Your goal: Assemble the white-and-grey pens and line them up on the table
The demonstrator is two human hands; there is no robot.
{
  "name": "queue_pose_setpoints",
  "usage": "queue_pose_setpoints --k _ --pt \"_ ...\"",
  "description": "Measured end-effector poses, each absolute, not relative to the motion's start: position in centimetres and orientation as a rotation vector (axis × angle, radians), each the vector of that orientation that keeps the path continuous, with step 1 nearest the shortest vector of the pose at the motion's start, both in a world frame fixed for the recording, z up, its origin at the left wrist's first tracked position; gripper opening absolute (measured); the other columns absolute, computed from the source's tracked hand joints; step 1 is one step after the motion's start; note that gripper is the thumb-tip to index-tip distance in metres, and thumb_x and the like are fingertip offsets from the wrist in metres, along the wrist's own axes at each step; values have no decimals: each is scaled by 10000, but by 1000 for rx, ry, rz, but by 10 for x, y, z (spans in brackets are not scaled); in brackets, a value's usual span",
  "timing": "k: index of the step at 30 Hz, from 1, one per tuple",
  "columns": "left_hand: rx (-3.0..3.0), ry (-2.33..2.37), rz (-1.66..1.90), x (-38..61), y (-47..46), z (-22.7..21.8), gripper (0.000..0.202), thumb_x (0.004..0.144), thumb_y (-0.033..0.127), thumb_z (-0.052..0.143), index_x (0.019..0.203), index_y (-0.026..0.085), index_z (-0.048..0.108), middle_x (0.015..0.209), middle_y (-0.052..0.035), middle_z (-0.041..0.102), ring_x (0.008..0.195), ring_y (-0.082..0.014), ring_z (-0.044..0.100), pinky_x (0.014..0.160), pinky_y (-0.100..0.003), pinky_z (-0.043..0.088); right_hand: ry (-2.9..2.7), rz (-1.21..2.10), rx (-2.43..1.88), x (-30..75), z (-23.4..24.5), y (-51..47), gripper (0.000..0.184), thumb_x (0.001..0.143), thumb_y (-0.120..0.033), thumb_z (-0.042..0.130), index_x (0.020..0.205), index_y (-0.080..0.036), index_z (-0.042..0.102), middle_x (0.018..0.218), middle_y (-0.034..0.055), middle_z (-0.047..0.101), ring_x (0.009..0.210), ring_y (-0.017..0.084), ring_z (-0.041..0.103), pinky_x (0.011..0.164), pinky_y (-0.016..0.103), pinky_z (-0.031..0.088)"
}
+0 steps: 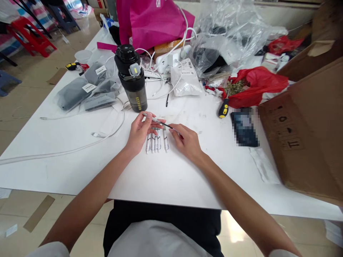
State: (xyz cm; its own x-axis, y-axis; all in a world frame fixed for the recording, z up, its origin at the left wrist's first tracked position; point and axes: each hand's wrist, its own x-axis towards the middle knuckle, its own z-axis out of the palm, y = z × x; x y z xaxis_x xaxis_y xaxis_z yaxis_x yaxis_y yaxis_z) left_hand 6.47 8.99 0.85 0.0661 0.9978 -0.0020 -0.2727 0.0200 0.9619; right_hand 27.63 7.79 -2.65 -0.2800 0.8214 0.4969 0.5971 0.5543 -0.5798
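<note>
Several clear pen barrels (156,141) lie side by side on the white table (166,178), right between my hands. My left hand (140,131) pinches the pale end of a thin pen part (157,121) held just above them. My right hand (186,141) grips the dark refill end of the same part, fingers closed round it. A dark water bottle (132,76) stands just beyond my left hand.
Grey plastic parcels (80,89) and white cables (80,146) lie at the left. A big cardboard box (308,132) fills the right side, with a phone (244,127) and a yellow-handled screwdriver (223,107) next to it. A pink bag (152,21), a red bag (257,84) and clear plastic crowd the back.
</note>
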Motion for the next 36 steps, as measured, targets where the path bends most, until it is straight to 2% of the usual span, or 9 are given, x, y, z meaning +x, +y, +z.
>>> queue_pose_setpoints --k 6,13,22,30,36 --pt "1033 943 1284 66 90 6 466 966 651 752 1043 218 598 1000 -90 814 908 -225 825 659 -256 604 -1986 348 -1166 275 -26 77 284 1156 -345 514 1236 -204 747 996 51 791 649 139 592 615 294 440" --pt "1001 957 1376 62 94 4 458 986 665 716 1066 232 593 982 -65 798 902 -207 825 688 -258 622 -1941 360 -1206 274 -25 76 329 1164 -428 495 1175 -207 739 916 42 769 599 125 534 596 282 427" --pt "1029 980 1333 64 92 6 465 970 660 742 1057 225 601 1010 -84 816 918 -209 823 703 -261 620 -1961 366 -1195 273 -22 75 351 1167 -452 471 1138 -214 727 909 51 762 597 138 535 586 300 419" --pt "1106 966 1226 67 87 7 411 893 474 896 1111 194 688 1082 -106 834 946 -215 820 850 -326 651 -1969 359 -1183 274 -23 76 311 1154 -416 495 1135 -207 723 947 55 784 601 133 542 584 299 418" --pt "1188 943 1175 68 83 7 336 828 359 953 1029 176 755 1094 -103 838 977 -216 807 927 -347 649 -2008 396 -1129 274 -25 76 216 1142 -369 528 1202 -220 671 910 34 755 631 132 572 609 281 421"
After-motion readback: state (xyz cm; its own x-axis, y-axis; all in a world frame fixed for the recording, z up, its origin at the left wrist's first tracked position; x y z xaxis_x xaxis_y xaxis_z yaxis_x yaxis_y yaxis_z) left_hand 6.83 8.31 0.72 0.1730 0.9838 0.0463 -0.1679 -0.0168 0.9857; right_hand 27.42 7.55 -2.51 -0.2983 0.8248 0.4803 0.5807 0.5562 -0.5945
